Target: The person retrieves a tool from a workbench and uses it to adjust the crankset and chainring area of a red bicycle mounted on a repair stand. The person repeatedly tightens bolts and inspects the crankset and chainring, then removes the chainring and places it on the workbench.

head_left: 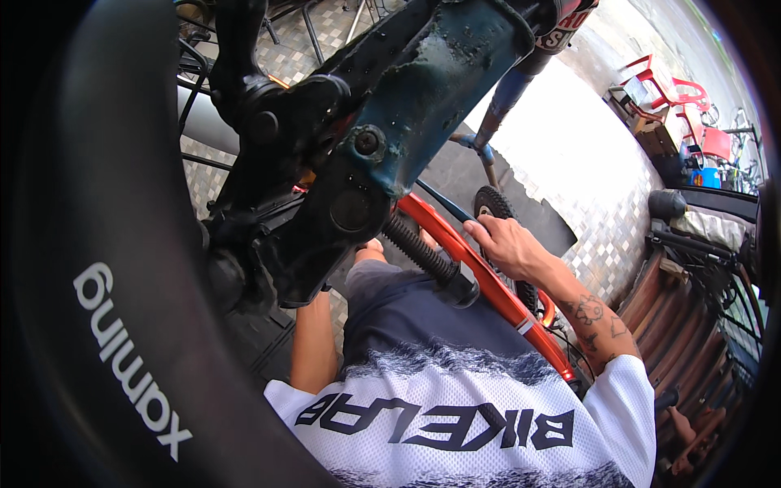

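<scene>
My right hand [506, 246] is closed, thumb on top, around the end of a slim dark-blue rod-like handle [439, 198]. That handle slants up to the left and passes behind a worn, dark clamp head. A red bicycle frame tube [480, 281] runs diagonally just below and left of this hand. Below the handle, the clamp head [358, 175] fills the upper middle, with a threaded screw [419, 246] sticking out of it. My left forearm [313, 342] rises behind the clamp, which hides the left hand and anything it holds.
A large black curved shape [89, 203] with white lettering blocks the left side. A knobbly tyre [493, 200] stands beyond my right hand. Red plastic chairs [663, 88] are at the far right, above a brown slatted surface [671, 317]. Small tiles [610, 268] cover the floor.
</scene>
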Demonstrator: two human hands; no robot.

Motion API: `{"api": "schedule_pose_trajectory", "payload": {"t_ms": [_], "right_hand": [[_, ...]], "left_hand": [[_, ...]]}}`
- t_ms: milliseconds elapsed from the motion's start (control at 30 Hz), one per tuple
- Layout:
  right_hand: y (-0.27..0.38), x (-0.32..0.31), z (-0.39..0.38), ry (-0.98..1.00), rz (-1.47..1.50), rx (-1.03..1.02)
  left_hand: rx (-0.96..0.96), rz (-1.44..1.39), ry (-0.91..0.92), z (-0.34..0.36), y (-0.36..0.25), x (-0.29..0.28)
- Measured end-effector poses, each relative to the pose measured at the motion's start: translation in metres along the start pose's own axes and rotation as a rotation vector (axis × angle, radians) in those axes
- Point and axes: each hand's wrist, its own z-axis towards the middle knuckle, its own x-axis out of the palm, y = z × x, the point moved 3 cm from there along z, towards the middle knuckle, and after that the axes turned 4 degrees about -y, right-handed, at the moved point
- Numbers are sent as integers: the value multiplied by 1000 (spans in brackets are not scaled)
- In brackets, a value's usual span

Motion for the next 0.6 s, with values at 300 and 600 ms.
{"api": "schedule_pose_trajectory", "payload": {"t_ms": [300,600], "right_hand": [[-6,1,2,-7,7,35],[-10,9,1,-34,-86,-106]], "left_hand": [[-48,115,-70,17,1,-26],[-239,339,-32,2,4,0]]}}
